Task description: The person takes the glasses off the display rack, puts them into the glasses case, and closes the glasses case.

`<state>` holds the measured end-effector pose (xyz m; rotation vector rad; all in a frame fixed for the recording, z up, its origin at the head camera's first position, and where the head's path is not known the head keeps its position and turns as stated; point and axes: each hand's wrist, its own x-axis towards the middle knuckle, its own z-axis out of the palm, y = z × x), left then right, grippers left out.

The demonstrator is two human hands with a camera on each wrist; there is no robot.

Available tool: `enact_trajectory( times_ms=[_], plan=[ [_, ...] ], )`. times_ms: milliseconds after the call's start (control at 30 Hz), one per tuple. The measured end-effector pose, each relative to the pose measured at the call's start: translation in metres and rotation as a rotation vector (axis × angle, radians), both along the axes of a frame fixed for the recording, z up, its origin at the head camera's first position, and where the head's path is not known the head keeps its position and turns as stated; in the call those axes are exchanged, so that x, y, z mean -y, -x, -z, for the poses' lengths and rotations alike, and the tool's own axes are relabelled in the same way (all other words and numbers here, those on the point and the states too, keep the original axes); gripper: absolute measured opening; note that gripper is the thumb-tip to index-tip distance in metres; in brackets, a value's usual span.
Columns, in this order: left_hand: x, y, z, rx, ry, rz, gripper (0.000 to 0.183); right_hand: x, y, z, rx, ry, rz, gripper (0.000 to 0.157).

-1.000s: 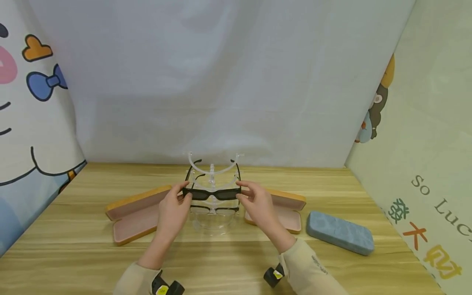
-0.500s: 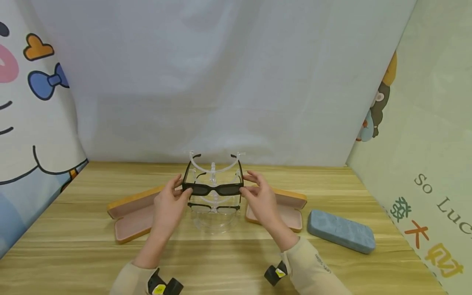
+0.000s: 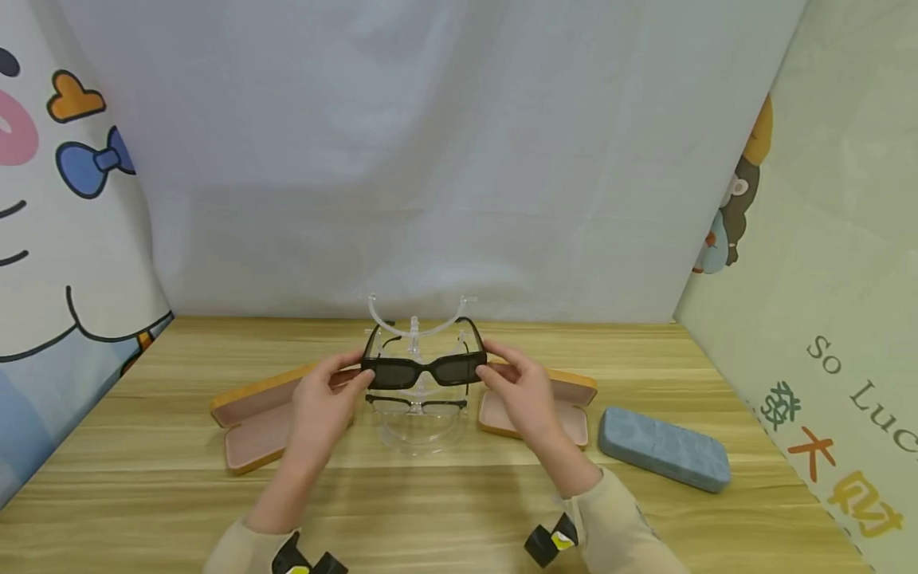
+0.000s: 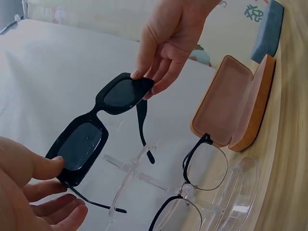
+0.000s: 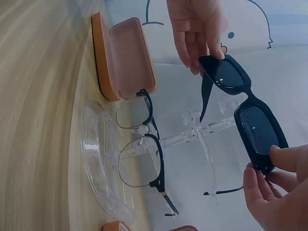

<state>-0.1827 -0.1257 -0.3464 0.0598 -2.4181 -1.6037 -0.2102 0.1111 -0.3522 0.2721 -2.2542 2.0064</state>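
Wood-grain tabletop (image 3: 445, 518) backed by pale grey cloth (image 3: 416, 159). Black rectangular sunglasses (image 3: 426, 368) are held up mid-table, in front of a clear eyewear stand (image 3: 421, 448), slightly tilted. One outer end is pinched by the left hand (image 3: 324, 405), the other by the right hand (image 3: 525, 400); thumbs in front, forearms angled inward. Half-rim eyeglasses (image 3: 417, 403) racked lower. Open left orange case (image 3: 258, 437) and right orange case (image 3: 568, 391) partly blocked by hands; blue case (image 3: 663, 448) set toward right edge.

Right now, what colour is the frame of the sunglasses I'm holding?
Black; the sunglasses frame shows best in the left wrist view.
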Motion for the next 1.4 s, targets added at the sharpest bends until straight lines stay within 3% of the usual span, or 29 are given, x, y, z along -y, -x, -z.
enact_trajectory(
  times_ms=[333,533,700,933,1133,1267,1400],
  plan=[
    [-0.001,-0.013,-0.007,-0.012,-0.063,0.086,0.042,-0.005,-0.013,-0.009,0.041,0.059,-0.016,0.042],
    [0.002,-0.022,-0.015,-0.078,-0.099,0.101,0.042,-0.009,-0.020,-0.015,0.051,0.088,-0.036,0.040],
    [0.000,-0.030,-0.021,-0.115,-0.127,0.101,0.042,-0.012,-0.028,-0.020,0.017,0.072,-0.019,0.040],
    [-0.006,-0.044,-0.032,-0.186,-0.030,0.052,0.042,-0.018,-0.040,-0.030,-0.017,0.097,-0.015,0.038],
    [-0.014,-0.057,-0.043,-0.330,-0.004,0.021,0.035,-0.024,-0.052,-0.040,-0.057,0.125,-0.051,0.039],
    [-0.021,-0.059,-0.048,-0.406,-0.045,0.050,0.035,-0.029,-0.055,-0.045,-0.135,0.126,-0.054,0.040],
    [-0.026,-0.051,-0.048,-0.407,-0.141,0.110,0.035,-0.034,-0.056,-0.048,-0.190,0.139,-0.038,0.040]
  ],
)
